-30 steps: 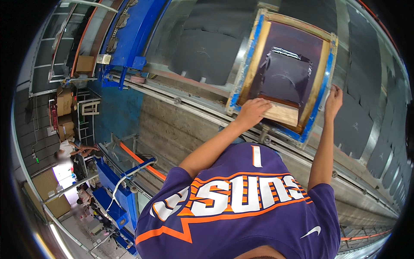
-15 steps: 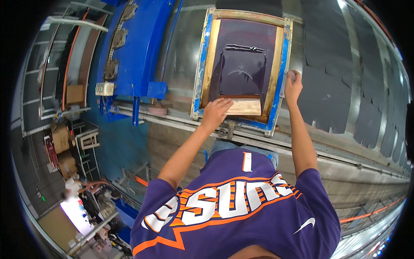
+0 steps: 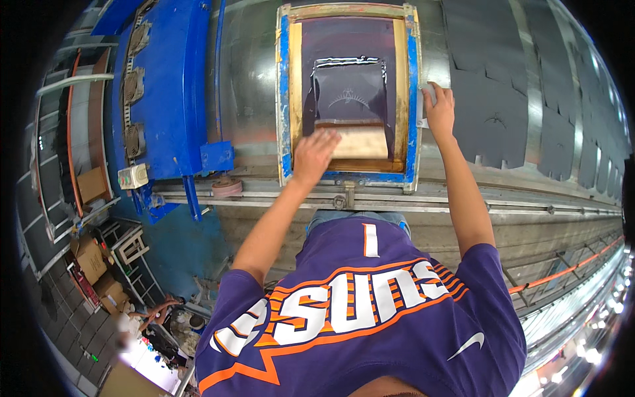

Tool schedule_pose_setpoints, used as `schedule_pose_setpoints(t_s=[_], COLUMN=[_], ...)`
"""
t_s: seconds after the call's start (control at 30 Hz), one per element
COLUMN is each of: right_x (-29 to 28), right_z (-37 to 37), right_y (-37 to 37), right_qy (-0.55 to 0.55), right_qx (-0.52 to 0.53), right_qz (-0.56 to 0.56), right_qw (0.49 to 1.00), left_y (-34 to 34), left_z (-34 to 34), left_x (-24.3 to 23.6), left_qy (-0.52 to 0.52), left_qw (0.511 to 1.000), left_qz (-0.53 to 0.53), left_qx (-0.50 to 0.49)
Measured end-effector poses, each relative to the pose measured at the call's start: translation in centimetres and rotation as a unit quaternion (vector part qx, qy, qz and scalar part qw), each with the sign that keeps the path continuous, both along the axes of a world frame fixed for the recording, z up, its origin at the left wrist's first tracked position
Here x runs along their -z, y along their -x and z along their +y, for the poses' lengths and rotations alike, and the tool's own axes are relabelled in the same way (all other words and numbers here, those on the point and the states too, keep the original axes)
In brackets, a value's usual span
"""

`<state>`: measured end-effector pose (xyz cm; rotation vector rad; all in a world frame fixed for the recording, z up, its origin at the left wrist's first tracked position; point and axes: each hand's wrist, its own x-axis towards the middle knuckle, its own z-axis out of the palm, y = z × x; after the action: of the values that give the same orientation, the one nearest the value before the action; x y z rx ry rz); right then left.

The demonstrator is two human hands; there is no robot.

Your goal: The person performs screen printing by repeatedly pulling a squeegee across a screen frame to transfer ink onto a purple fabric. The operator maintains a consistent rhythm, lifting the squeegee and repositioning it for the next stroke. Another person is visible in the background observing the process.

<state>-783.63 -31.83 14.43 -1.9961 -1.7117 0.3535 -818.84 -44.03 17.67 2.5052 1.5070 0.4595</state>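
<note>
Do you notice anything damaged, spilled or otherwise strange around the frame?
Yes, slightly: the dark sheets right of the frame have ragged, notched edges instead of straight cuts. The frame's blue coating is patchy, perhaps from wear. No spill is visible outside the frame.

cardboard boxes (image 3: 89,259) sit left of blue floor (image 3: 175,248), bright lights (image 3: 592,356) glowing lower right.

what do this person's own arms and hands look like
Short purple sleeves cover the upper arms, leaving the forearms bare. The left hand and right hand wear no gloves; no watch or bracelet shows.
</note>
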Motion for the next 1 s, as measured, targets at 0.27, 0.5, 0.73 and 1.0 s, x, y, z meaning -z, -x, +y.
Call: schedule_pose_setpoints(t_s=[0.27,0.5,0.73,1.0], right_x=[-9.3,-3.4,-8.3,-5.0], right_z=[5.0,-6.2,-0.1,3.3], right_y=[8.0,8.6,8.4,8.7], right_qy=[0.012,0.001,-0.017,0.015], right_qx=[-0.296,-0.281,-0.300,-0.253], right_qz=[-0.088,-0.004,0.027,0.040], right_qw=[0.951,0.960,0.954,0.966], left_y=[0.0,0.7,1.4,-0.1], left_z=[18.4,7.8,12.6,17.9], left_x=[-6.2,-1.9,-4.6,-3.0], left_qy=[0.198,0.137,0.148,0.211], left_qw=[0.977,0.990,0.987,0.974], left_qz=[-0.057,-0.026,-0.059,0.036], left_qx=[-0.056,-0.014,-0.033,-0.070])
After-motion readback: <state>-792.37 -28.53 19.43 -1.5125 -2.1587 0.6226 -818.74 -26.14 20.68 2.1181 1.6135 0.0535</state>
